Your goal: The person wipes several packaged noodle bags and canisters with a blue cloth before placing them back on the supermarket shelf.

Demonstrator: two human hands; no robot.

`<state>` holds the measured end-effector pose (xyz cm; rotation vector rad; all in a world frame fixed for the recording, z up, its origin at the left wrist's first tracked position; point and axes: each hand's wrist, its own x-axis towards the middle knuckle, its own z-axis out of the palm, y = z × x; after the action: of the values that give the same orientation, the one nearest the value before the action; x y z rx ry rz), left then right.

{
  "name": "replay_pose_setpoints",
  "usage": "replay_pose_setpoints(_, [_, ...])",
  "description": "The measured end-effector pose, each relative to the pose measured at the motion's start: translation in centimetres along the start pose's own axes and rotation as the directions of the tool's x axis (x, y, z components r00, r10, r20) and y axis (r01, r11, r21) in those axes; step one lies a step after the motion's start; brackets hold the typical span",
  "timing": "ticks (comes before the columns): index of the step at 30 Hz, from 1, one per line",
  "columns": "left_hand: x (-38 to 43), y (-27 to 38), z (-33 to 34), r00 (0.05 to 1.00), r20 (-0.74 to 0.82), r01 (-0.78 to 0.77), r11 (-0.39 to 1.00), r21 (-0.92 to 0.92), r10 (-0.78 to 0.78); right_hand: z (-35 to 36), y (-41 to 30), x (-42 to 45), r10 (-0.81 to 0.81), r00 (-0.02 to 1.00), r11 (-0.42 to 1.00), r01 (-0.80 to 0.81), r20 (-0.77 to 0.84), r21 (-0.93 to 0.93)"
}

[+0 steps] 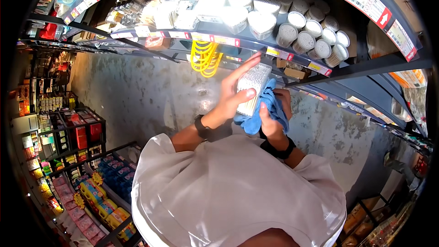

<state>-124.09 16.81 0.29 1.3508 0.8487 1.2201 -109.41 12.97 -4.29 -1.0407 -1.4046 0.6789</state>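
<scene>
My left hand (pixel 236 91) grips a clear rectangular box of cotton swabs (pixel 252 82), thumb on the near face and fingers along its far left side. A blue cloth (pixel 271 109) is bunched in my right hand (pixel 274 118) and presses against the right side and lower edge of the box. Part of the right fingers is hidden behind the cloth. The box is tilted, held in front of my chest below the shelf edge.
Round tubs of cotton swabs (pixel 305 41) crowd the shelf ahead, beside brightly lit packets (pixel 168 13). Yellow hangers (pixel 204 58) hang under its price-tagged edge. Racks of packaged goods (pixel 92 192) stand at left. A person's leg (pixel 399 164) shows at far right.
</scene>
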Motion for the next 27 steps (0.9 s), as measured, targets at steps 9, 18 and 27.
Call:
replay_pose_setpoints(9, [0.7,-1.2,0.4,1.000,-0.003,0.027,0.915,-0.402,-0.030,-0.7,2.0,3.2,0.388,0.920,0.850,-0.335,-0.054,0.406])
replay_pose_setpoints(18, [0.5,-2.0,0.1,0.996,0.078,0.087,0.772,-0.629,-0.049,-1.9,1.2,1.6,0.630,0.742,0.443,-0.586,0.229,0.679])
replay_pose_setpoints(27, [1.0,-1.7,-2.5,0.985,-0.072,0.076,0.764,-0.640,-0.158,-1.4,2.9,1.0,0.653,0.638,0.429,-0.755,0.408,0.495])
